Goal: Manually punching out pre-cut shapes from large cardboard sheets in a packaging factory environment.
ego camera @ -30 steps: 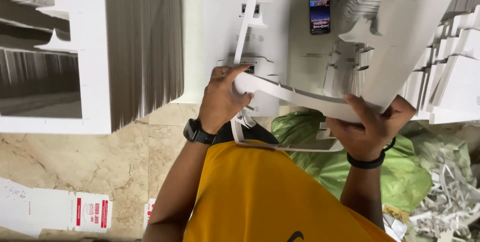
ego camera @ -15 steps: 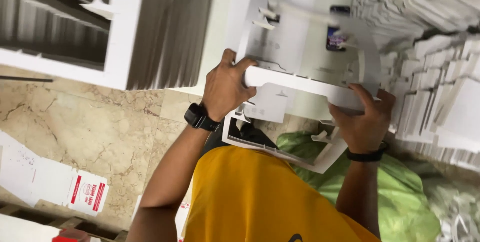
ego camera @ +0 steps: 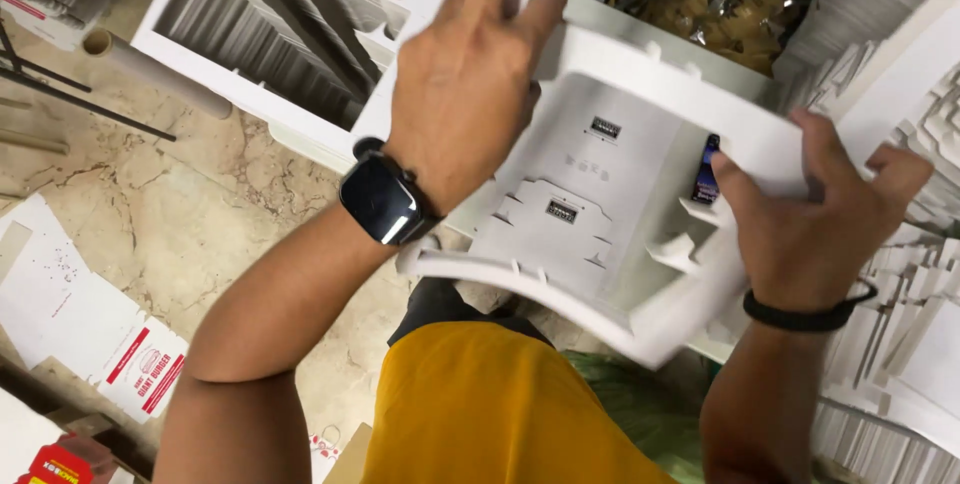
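I hold a white die-cut cardboard box blank [ego camera: 610, 194] in front of me, partly folded into a tray shape with raised side walls. My left hand [ego camera: 465, 74], with a black smartwatch on the wrist, presses on the blank's upper left edge, fingers stretched upward. My right hand [ego camera: 810, 209], wearing a black wristband, grips the blank's right side wall. A phone [ego camera: 705, 169] with a lit screen shows just behind the blank, near my right thumb.
A white box of upright flat blanks [ego camera: 290, 34] stands at the upper left. Stacks of white blanks [ego camera: 900, 344] fill the right side. A printed red-and-white flat carton [ego camera: 120, 354] lies on the marble floor at the left. A cardboard tube [ego camera: 150, 69] rests nearby.
The blank has been raised and folded further, its walls now standing up. My left hand has shifted from the near edge to the upper left edge. The camera has moved closer.
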